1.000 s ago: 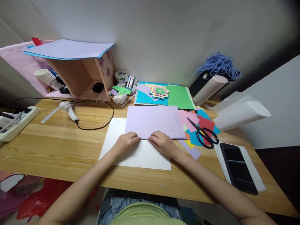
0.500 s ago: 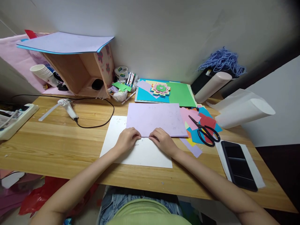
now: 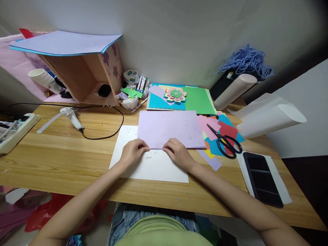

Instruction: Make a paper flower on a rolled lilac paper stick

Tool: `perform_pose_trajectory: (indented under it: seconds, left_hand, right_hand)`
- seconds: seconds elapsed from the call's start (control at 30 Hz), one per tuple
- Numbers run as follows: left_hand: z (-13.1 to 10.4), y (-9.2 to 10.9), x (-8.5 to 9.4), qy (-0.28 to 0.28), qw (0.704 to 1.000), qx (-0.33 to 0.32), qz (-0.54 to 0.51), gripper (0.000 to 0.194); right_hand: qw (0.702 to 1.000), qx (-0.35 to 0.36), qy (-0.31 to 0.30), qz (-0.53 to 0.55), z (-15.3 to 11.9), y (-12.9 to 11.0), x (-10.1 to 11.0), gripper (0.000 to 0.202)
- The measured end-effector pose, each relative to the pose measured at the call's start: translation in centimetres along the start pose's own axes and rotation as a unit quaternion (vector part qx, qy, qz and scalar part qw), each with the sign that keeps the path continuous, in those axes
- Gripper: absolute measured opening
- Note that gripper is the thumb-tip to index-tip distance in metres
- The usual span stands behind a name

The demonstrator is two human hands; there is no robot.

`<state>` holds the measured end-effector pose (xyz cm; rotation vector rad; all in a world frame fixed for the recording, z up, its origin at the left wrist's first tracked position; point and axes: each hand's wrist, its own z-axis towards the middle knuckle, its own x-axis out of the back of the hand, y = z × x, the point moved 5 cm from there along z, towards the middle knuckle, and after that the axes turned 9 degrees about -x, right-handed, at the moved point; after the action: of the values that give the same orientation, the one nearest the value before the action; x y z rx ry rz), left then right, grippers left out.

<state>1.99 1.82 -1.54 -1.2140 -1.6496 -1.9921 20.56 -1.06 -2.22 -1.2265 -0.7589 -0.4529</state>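
Observation:
A lilac sheet of paper [image 3: 169, 128], apparently folded double, lies flat with its near edge toward me. My left hand [image 3: 133, 150] pinches that near edge close to its left end. Around the middle of the same edge, my right hand [image 3: 176, 152] has its thumb and fingers pressed together on the paper. Under the lilac paper and both hands is a white sheet [image 3: 159, 171] with small dark marks on it.
Black-handled scissors [image 3: 225, 140] rest on coloured scraps at right, near a phone [image 3: 262, 179]. A glue gun [image 3: 73, 118] with its cord lies left. Behind stand a cardboard box [image 3: 84, 73], a layered paper flower [image 3: 175, 95] on coloured sheets, and a white paper roll [image 3: 274, 119].
My left hand has slid left along the near edge of the lilac paper. My right hand stays at about the same spot. The camera view has shifted slightly.

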Motion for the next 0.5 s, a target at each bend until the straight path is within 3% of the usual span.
perform_pose_trajectory:
  seconds: [0.3,0.5]
  left_hand:
    - [0.8,-0.1,-0.4,-0.005,0.995,0.09,0.035,0.013]
    - [1.3,-0.3,0.1,-0.003,0.99,0.107,0.087,0.019]
  right_hand:
    - [0.98,0.106,0.009,-0.167,-0.2,-1.2,-0.1,0.026]
    - [0.97,0.117,0.008,-0.212,-0.4,-1.2,-0.4,0.029]
